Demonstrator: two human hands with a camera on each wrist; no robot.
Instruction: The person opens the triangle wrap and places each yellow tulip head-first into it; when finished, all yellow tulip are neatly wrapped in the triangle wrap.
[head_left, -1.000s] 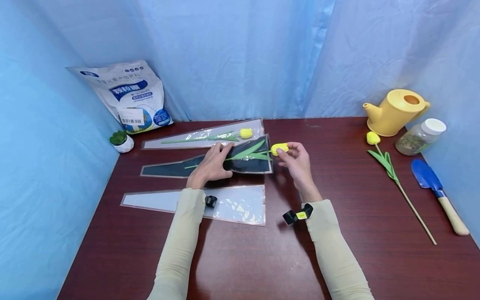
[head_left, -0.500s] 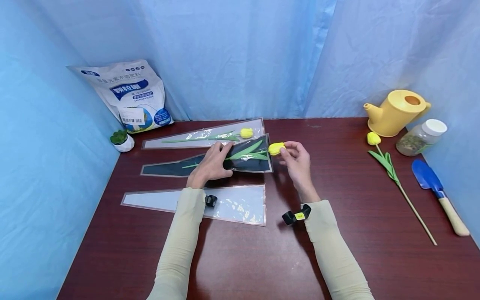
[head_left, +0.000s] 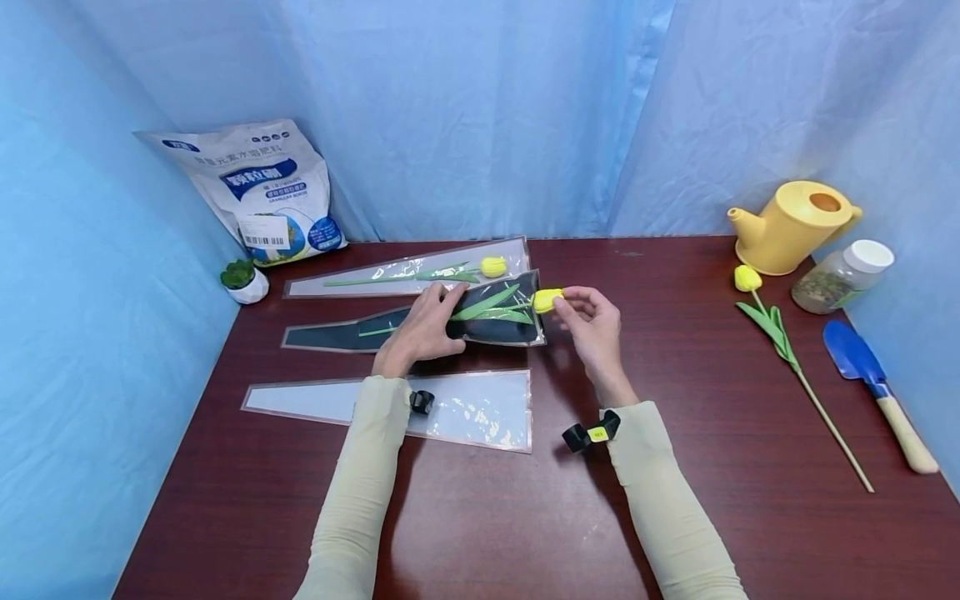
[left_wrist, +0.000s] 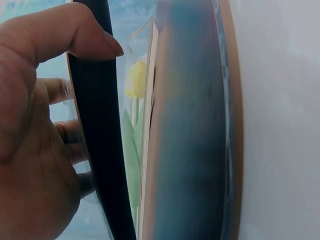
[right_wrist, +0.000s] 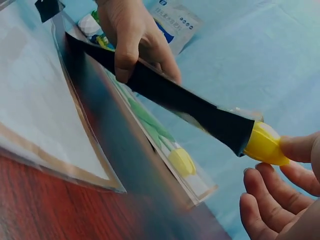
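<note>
My left hand grips a black-backed clear flower sleeve lifted off the table, thumb on one side and fingers on the other, as the left wrist view shows. Inside the sleeve lie the green stem and leaves of a yellow tulip. With thumb and fingertips my right hand pinches its bloom, which sits at the sleeve's wide mouth, partly inside; the right wrist view shows the bloom poking out. Behind lies a white sleeve with another yellow tulip in it. A flat white sleeve lies nearer.
A loose yellow tulip lies at the right, beside a blue trowel, a lidded jar and a yellow watering can. At the back left stand a fertilizer bag and a small potted succulent. Blue curtains enclose the table.
The right hand has pushed the tulip leftward, so its leaves lie deeper and the bloom has come into the sleeve's mouth. The left hand has stayed in place.
</note>
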